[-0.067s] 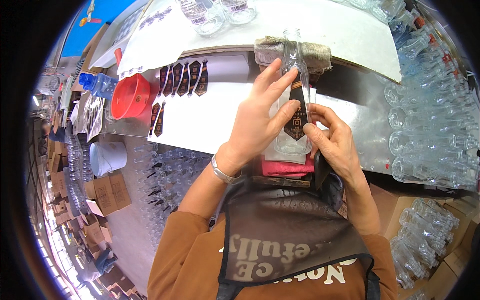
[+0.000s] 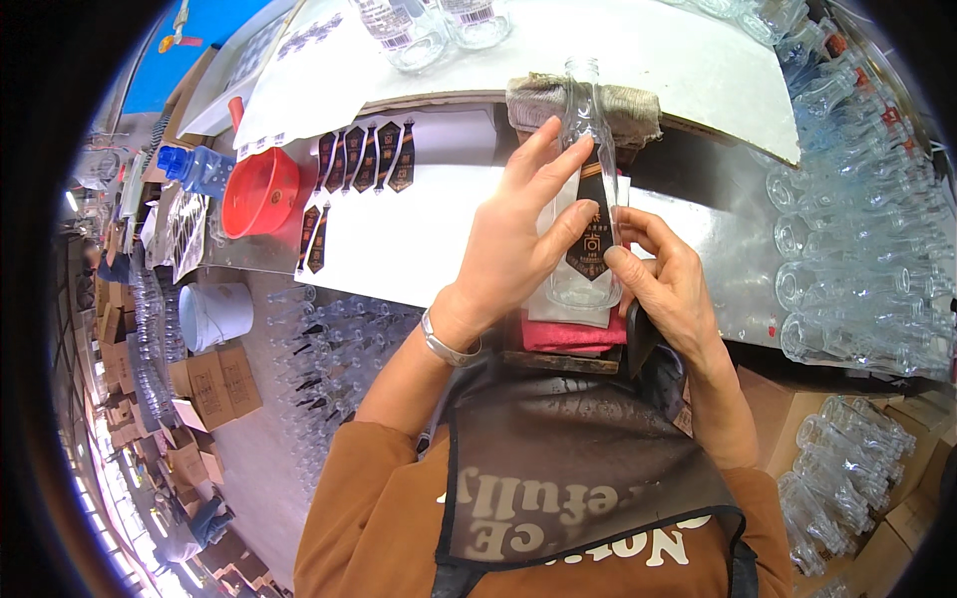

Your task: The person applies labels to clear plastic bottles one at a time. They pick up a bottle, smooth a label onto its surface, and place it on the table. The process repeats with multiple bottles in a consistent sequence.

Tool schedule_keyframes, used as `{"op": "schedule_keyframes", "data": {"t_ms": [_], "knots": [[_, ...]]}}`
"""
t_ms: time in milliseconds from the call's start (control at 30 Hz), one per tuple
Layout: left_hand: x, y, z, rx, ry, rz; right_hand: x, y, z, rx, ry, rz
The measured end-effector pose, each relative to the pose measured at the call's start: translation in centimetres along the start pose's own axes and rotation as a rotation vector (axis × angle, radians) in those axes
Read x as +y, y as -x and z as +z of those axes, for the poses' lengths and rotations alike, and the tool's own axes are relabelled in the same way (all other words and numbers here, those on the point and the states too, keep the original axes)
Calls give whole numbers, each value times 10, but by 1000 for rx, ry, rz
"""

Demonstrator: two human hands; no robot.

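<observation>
A clear glass bottle (image 2: 582, 292) lies in front of me, neck away, on a padded stand. A black tie-shaped label (image 2: 588, 261) with orange print is on its upper face. My left hand (image 2: 520, 214) is open, fingers stretched along the bottle's left side and the thumb over the label. My right hand (image 2: 666, 274) grips the bottle's lower right side, thumb near the label's lower end. Under the neck is a folded grey cloth (image 2: 635, 112); a red cloth (image 2: 568, 336) sits below the base. More tie-shaped labels (image 2: 401, 157) lie in rows on a white sheet (image 2: 419, 234).
A red plastic basin (image 2: 261, 192) and a blue-capped bottle (image 2: 206, 171) stand at the left. Rows of clear bottles (image 2: 847, 284) lie at the right; a carton (image 2: 788, 404) of bottles stands below. Two labelled bottles (image 2: 414, 45) stand on the raised white board (image 2: 698, 75). A white bucket (image 2: 221, 314) is on the floor.
</observation>
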State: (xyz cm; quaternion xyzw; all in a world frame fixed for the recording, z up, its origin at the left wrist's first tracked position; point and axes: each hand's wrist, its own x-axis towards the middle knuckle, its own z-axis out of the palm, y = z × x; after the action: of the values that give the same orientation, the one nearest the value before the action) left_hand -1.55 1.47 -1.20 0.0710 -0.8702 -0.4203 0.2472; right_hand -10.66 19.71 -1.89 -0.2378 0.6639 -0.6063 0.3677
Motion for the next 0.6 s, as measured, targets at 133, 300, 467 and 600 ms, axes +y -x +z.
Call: {"op": "schedule_keyframes", "data": {"t_ms": [133,300,467,600], "knots": [[-1,1,-1,0,-5,-1,13,-10,-19,51,-165,9],[-2,0,1,-2,-14,4,50,-40,-70,267,-683,56],[-6,1,1,6,33,-16,-21,-58,-42,227,-117,-236],[-4,1,3,9,139,-87,-60,-77,-30,89,381,-483]]}}
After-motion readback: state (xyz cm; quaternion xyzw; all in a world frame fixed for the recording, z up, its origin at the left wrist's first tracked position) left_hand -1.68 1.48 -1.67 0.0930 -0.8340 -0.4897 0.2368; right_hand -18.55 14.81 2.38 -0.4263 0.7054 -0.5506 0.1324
